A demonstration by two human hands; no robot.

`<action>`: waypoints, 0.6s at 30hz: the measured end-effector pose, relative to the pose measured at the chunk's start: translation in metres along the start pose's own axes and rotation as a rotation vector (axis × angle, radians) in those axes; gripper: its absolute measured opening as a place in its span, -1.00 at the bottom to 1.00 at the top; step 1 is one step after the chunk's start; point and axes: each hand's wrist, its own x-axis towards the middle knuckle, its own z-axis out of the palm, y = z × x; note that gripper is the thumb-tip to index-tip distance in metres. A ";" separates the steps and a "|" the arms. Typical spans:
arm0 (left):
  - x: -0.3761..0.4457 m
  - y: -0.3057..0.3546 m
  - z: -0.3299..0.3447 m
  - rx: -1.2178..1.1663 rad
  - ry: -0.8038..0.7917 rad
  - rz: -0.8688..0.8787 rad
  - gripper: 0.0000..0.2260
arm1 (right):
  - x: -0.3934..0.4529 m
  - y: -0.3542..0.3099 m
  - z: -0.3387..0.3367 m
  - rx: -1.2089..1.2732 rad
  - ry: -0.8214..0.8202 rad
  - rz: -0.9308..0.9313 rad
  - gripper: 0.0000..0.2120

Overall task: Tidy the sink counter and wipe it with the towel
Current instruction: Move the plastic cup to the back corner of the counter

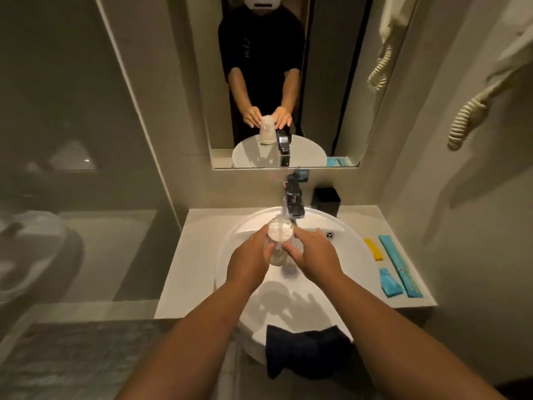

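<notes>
Both hands meet over the white sink basin (354, 255), wrapped around a clear drinking glass (279, 241) that appears to be held upside down just below the dark faucet (293, 199); blur on the glass makes its orientation hard to confirm. The left hand (249, 259) cups the glass from its left side and the right hand (315, 255) grips it from the right, fingers curled onto its wall. A dark towel (305, 349) is draped over the near rim of the basin, hanging down the front. On the pale counter (184, 272) to the right of the basin lie a yellow sachet (373, 249), a long teal packet (399, 267) and a shorter teal packet (390, 282) side by side. A black square holder (326, 199) stands behind the basin, right of the faucet, below the mirror (288, 82).
</notes>
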 end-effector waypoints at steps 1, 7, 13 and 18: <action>0.004 0.009 0.012 -0.004 -0.023 0.020 -0.66 | -0.001 0.013 -0.007 0.007 0.013 0.038 -0.57; 0.038 0.069 0.083 -0.008 -0.126 0.182 -0.62 | 0.006 0.092 -0.055 -0.050 0.071 0.165 -0.57; 0.095 0.111 0.150 -0.052 -0.193 0.252 -0.64 | 0.053 0.173 -0.082 -0.031 0.077 0.199 -0.55; 0.162 0.126 0.213 -0.039 -0.184 0.225 -0.65 | 0.113 0.226 -0.095 -0.019 0.088 0.207 -0.59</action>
